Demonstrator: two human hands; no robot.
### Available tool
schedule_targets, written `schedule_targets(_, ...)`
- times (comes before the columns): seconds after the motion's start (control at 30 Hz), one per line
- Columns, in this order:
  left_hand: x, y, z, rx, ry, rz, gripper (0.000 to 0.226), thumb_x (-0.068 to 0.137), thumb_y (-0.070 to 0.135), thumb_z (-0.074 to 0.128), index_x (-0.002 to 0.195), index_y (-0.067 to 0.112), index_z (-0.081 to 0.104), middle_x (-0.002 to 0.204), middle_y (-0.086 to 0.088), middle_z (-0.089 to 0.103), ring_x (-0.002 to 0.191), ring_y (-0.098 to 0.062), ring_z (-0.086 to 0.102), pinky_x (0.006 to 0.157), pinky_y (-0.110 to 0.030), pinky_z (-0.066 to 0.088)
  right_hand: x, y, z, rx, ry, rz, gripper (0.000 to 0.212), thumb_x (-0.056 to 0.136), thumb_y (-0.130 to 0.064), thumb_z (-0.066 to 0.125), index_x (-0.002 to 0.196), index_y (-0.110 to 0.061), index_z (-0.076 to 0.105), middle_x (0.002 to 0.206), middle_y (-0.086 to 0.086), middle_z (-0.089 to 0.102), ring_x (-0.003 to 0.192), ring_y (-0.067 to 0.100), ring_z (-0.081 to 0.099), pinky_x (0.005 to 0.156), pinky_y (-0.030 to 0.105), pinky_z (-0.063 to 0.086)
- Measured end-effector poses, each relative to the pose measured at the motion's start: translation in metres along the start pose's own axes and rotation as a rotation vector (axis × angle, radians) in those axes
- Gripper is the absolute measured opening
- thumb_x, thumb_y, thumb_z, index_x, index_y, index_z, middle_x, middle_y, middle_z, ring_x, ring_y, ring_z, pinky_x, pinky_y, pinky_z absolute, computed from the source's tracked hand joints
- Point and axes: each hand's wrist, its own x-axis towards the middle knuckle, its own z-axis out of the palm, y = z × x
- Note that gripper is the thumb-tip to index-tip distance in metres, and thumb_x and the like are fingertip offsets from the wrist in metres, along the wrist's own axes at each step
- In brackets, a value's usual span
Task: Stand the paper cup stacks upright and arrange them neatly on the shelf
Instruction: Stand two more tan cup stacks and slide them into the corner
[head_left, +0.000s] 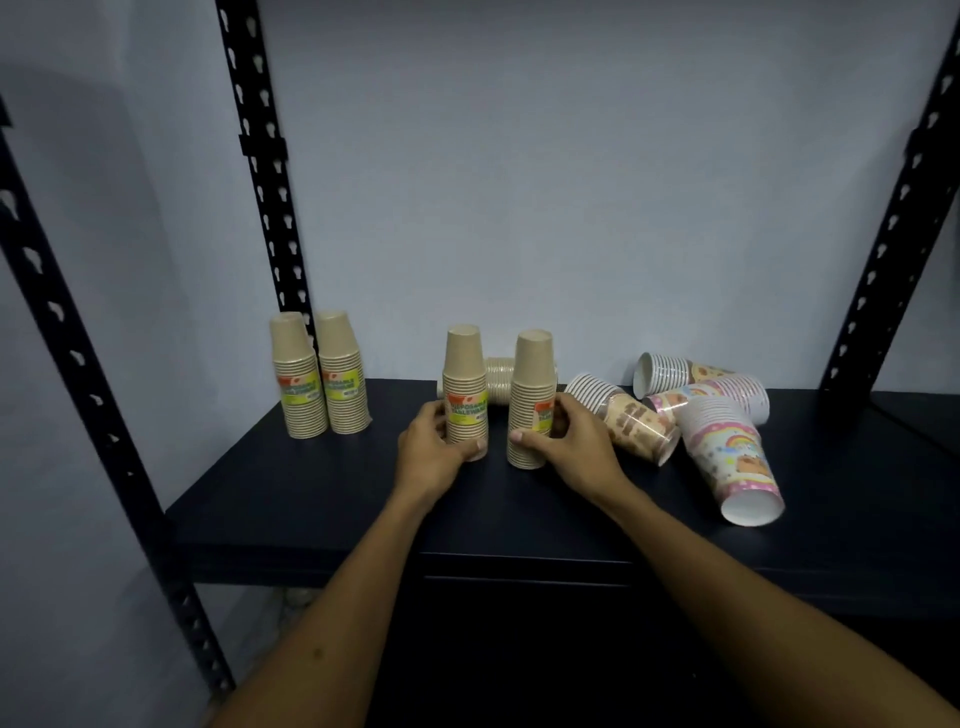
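Observation:
Two tan paper cup stacks stand upright mid-shelf. My left hand (434, 447) grips the left stack (465, 384) near its base, and my right hand (569, 439) grips the right stack (531, 395). Behind them another tan stack (498, 378) lies on its side. Two more tan stacks (322, 379) with yellow-green labels stand side by side at the back left. To the right, several patterned stacks lie tipped over: a brown-printed one (631, 418), a pink rainbow one (727, 457), and two further back (691, 379).
The dark shelf board (311, 493) is framed by black perforated uprights at the left (260, 171) and right (893, 223). A pale wall stands behind. A dark cabinet front sits below the shelf edge.

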Motion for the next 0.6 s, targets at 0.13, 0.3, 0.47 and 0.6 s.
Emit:
schedule_targets(0.13, 0.001, -0.001, 0.0, -0.021, -0.008, 0.003, 0.064, 0.072, 0.009, 0.082, 0.127, 0.011, 0.05, 0.127, -0.006, 0.061, 0.105, -0.011, 0.058, 0.09, -0.025, 0.047, 0.011, 0.003, 0.016, -0.031, 0.091, 0.044, 0.049, 0.074, -0.031, 0.081, 0.115, -0.015, 0.059, 0.106, -0.005, 0.066, 0.094, 0.007, 0.063, 0.083, 0.026, 0.054)
schedule_targets(0.3, 0.001, -0.001, 0.0, -0.009, -0.015, 0.018, 0.062, 0.075, 0.008, 0.079, 0.13, 0.01, 0.051, 0.128, -0.006, 0.061, 0.109, -0.013, 0.059, 0.091, -0.024, 0.047, 0.014, 0.004, 0.029, -0.025, 0.15, 0.112, 0.051, 0.071, -0.035, 0.083, 0.112, -0.017, 0.059, 0.103, -0.006, 0.066, 0.091, 0.007, 0.061, 0.08, 0.024, 0.052)
schedule_targets(0.47, 0.002, -0.002, 0.001, -0.024, -0.006, -0.004, 0.061, 0.074, 0.007, 0.079, 0.128, 0.01, 0.05, 0.127, -0.006, 0.061, 0.108, -0.013, 0.059, 0.093, -0.026, 0.048, 0.011, 0.006, 0.019, 0.024, 0.009, 0.11, 0.059, 0.076, -0.007, 0.075, 0.129, -0.019, 0.052, 0.114, -0.005, 0.065, 0.102, 0.008, 0.062, 0.091, 0.026, 0.051)
schedule_targets(0.6, 0.003, -0.005, 0.001, -0.042, -0.003, -0.011, 0.06, 0.074, 0.006, 0.08, 0.126, 0.01, 0.052, 0.125, -0.006, 0.062, 0.105, -0.011, 0.059, 0.092, -0.027, 0.049, 0.01, 0.008, 0.02, 0.024, -0.009, 0.088, 0.058, 0.077, -0.002, 0.075, 0.128, -0.016, 0.054, 0.117, -0.001, 0.066, 0.104, 0.009, 0.062, 0.095, 0.029, 0.051)
